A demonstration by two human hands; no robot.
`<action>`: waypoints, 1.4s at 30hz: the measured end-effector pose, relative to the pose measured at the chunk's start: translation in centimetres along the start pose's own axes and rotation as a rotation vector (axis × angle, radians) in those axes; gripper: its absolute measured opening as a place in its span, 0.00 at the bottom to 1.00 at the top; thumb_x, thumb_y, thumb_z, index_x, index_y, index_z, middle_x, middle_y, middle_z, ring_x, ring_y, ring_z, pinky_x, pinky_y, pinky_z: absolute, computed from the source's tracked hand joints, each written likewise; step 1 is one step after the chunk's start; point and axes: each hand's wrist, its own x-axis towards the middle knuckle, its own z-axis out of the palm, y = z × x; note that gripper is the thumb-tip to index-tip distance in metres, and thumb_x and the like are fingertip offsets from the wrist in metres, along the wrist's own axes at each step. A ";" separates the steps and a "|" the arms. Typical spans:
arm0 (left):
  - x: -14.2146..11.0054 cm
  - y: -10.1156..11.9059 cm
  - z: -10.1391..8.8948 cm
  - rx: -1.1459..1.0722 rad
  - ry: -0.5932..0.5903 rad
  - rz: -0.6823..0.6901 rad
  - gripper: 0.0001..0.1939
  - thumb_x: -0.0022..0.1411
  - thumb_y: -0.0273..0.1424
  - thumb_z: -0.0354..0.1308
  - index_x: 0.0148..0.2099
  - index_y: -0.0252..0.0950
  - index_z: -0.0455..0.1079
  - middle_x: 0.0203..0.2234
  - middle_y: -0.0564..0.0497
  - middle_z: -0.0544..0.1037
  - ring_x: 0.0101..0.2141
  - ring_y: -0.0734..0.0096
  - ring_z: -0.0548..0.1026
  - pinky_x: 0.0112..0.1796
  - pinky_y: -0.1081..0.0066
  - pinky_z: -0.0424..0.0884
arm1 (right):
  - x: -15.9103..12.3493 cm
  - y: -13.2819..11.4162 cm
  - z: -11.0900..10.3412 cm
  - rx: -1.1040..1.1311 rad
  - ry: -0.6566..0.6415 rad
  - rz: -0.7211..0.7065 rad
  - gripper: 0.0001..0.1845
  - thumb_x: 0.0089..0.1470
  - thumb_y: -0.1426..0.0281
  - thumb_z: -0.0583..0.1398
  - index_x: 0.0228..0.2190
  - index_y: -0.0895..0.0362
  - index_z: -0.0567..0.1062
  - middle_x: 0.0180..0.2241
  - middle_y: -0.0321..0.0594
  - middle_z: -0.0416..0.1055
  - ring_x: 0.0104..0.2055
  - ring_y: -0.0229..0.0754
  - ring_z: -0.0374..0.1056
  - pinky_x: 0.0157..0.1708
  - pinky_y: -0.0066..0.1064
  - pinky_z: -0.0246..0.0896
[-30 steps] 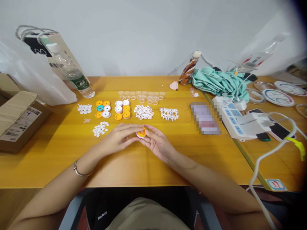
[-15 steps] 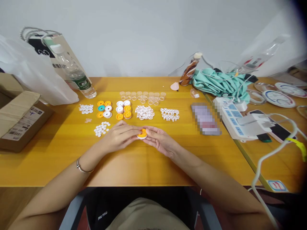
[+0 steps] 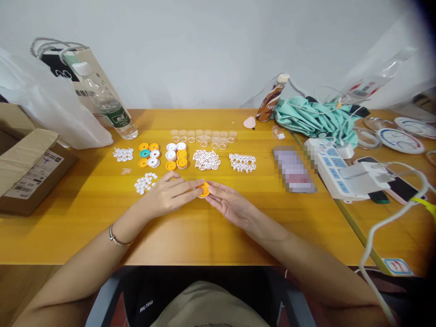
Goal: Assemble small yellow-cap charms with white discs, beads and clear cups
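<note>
Between my two hands is an orange round plastic cap (image 3: 204, 190) with a white rim below, tilted so that its orange face shows. My right hand (image 3: 230, 202) grips it from the right, thumb on the face and fingers under it. Closed on its left edge are the fingers of my left hand (image 3: 170, 194); the thumb is hidden. Beyond lie two groups of orange, white and teal round caps (image 3: 171, 155). Small white discs (image 3: 145, 182) lie left of them. White openwork wheel pieces (image 3: 206, 160), white toothed strips (image 3: 242, 162) and clear little cups (image 3: 204, 136) stand farther back.
At left are a cardboard box (image 3: 37, 168), a water bottle (image 3: 112, 109) and bags. A blurred phone (image 3: 293, 169), a power strip (image 3: 335, 170) with white cables, a brown drink bottle (image 3: 272, 99) and green folded cloth (image 3: 313, 118) are at right.
The orange cap has tilted, so more of its orange face and less of its white side shows. Both hands keep hold of it in nearly the same place.
</note>
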 end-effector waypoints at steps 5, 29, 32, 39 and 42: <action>-0.2 -0.1 0.5 -0.034 0.011 0.017 0.17 0.62 0.23 0.53 0.53 0.40 0.64 0.50 0.46 0.72 0.44 0.72 0.74 0.36 0.68 0.63 | -0.4 0.4 0.3 0.049 0.002 -0.019 0.19 0.40 0.78 0.66 0.37 0.57 0.71 0.33 0.34 0.74 0.38 0.32 0.71 0.49 0.26 0.61; 1.1 1.5 0.6 -0.417 0.168 -0.324 0.12 0.56 0.29 0.62 0.44 0.35 0.69 0.41 0.44 0.78 0.35 0.70 0.77 0.35 0.68 0.67 | -0.4 0.6 0.5 -0.025 -0.089 -0.021 0.10 0.45 0.72 0.65 0.34 0.56 0.74 0.35 0.35 0.74 0.37 0.31 0.70 0.45 0.24 0.64; 1.1 1.4 0.5 -0.450 0.174 -0.314 0.12 0.56 0.27 0.62 0.43 0.35 0.69 0.41 0.43 0.78 0.36 0.69 0.77 0.35 0.68 0.67 | -0.5 0.5 0.6 -0.030 -0.116 -0.001 0.12 0.45 0.72 0.65 0.35 0.57 0.74 0.37 0.37 0.74 0.37 0.32 0.70 0.44 0.24 0.65; 1.0 1.8 1.1 -0.678 0.213 -0.480 0.11 0.58 0.30 0.60 0.44 0.35 0.69 0.45 0.41 0.76 0.43 0.66 0.75 0.36 0.68 0.71 | -0.4 -0.2 0.4 -0.159 -0.148 -0.117 0.20 0.43 0.69 0.66 0.40 0.52 0.70 0.34 0.34 0.75 0.34 0.34 0.72 0.42 0.29 0.66; 0.9 1.5 1.5 -0.724 0.279 -0.668 0.09 0.61 0.32 0.56 0.43 0.34 0.70 0.42 0.43 0.76 0.36 0.70 0.75 0.29 0.73 0.71 | -0.2 -0.9 0.1 -0.220 -0.083 -0.231 0.18 0.43 0.68 0.67 0.38 0.52 0.70 0.32 0.34 0.75 0.34 0.35 0.72 0.43 0.31 0.65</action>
